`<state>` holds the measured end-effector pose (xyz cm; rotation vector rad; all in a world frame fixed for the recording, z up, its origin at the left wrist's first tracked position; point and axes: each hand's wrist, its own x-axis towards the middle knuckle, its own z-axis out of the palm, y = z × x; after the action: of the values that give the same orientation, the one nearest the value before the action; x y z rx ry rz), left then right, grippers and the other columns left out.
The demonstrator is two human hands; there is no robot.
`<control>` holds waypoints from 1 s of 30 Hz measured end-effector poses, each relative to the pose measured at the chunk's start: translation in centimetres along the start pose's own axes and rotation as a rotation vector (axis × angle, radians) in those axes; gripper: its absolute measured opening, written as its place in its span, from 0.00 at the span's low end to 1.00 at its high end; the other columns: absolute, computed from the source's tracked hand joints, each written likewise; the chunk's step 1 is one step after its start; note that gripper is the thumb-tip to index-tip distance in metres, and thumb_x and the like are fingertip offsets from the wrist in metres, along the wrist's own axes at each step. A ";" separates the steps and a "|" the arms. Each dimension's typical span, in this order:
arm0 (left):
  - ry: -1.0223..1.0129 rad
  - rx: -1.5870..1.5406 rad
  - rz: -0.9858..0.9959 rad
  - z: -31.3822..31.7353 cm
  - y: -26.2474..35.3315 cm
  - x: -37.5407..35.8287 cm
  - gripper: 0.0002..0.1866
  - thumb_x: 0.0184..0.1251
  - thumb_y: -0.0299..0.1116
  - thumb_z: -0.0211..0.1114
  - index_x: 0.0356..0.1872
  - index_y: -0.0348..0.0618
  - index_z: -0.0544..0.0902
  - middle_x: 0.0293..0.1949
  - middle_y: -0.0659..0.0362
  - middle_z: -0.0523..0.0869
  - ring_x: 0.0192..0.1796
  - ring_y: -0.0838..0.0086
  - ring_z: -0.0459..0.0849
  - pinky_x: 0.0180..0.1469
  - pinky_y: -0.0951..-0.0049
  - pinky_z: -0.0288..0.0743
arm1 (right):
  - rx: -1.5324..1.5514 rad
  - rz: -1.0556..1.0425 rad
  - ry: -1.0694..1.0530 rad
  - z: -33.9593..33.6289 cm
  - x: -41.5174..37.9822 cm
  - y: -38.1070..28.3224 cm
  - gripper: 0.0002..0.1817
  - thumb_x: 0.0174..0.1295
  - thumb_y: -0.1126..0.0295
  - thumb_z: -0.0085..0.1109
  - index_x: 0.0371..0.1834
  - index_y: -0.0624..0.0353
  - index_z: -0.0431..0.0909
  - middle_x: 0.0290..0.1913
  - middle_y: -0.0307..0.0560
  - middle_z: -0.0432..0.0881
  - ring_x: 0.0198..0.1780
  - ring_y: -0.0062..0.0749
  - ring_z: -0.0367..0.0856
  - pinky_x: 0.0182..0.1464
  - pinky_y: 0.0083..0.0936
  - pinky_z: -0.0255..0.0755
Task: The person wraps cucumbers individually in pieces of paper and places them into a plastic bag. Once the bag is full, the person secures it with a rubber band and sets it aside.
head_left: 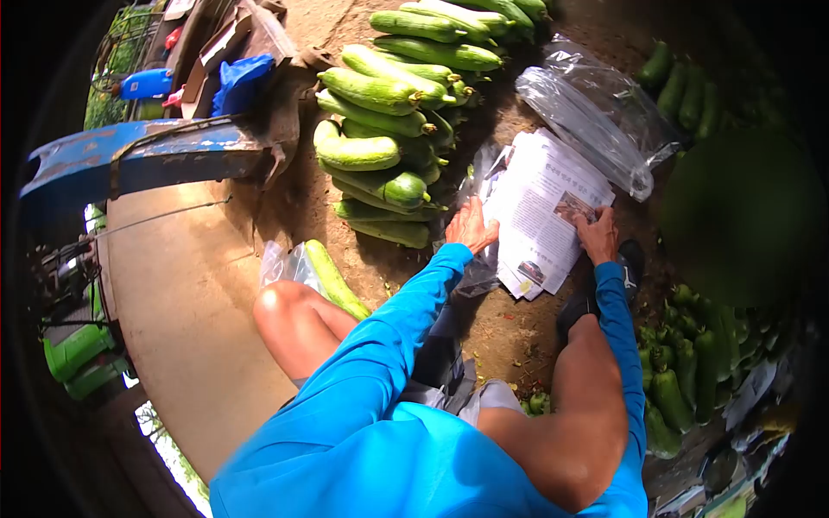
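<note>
A stack of printed newspaper sheets (544, 194) lies on the ground in front of me. My right hand (598, 235) is closed at its right edge, with thumb and fingers pinching the paper. By the left edge is my left hand (471, 228), its thumb apart from the fingers, resting against the paper and a clear plastic bag (479, 274) that is partly under the sheets. Folded clear plastic bags (587, 121) lie just beyond the newspaper. To the left of my left hand rises a pile of long green gourds (380, 91).
A single gourd (332, 278) on plastic lies near my left knee. More green gourds (682, 380) are heaped at right, and others (682, 91) sit in shade at far right. A blue metal beam (164, 155) and a blue bottle (145, 85) stand at left.
</note>
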<state>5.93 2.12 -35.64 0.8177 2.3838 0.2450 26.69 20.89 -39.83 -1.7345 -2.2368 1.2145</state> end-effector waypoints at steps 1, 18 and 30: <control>-0.019 -0.034 0.028 0.0 -0.4 0.0 0.28 0.59 0.49 0.60 0.53 0.37 0.70 0.47 0.32 0.81 0.50 0.37 0.81 0.54 0.43 0.74 | 0.013 0.058 -0.050 0.5 -0.1 -0.2 0.31 0.57 0.52 0.62 0.57 0.62 0.68 0.51 0.69 0.81 0.52 0.66 0.80 0.55 0.49 0.73; 0.376 -0.253 0.553 -22.6 -1.6 -5.7 0.09 0.64 0.34 0.62 0.39 0.39 0.81 0.34 0.49 0.82 0.38 0.54 0.83 0.44 0.59 0.78 | -0.468 -0.480 -0.740 -11.2 -0.2 -8.4 0.19 0.56 0.58 0.64 0.40 0.64 0.80 0.36 0.55 0.83 0.38 0.43 0.84 0.43 0.38 0.77; 0.299 0.845 0.463 -29.0 -6.1 10.0 0.40 0.51 0.52 0.69 0.67 0.50 0.71 0.66 0.47 0.71 0.70 0.50 0.65 0.62 0.46 0.67 | -0.527 -0.452 -0.299 1.3 -9.5 -7.5 0.39 0.51 0.53 0.69 0.63 0.62 0.66 0.68 0.61 0.62 0.67 0.62 0.65 0.65 0.48 0.68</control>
<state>-20.73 3.93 -19.31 1.8258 2.5256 -0.5450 23.58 11.77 -32.37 -1.0797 -3.1163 0.8773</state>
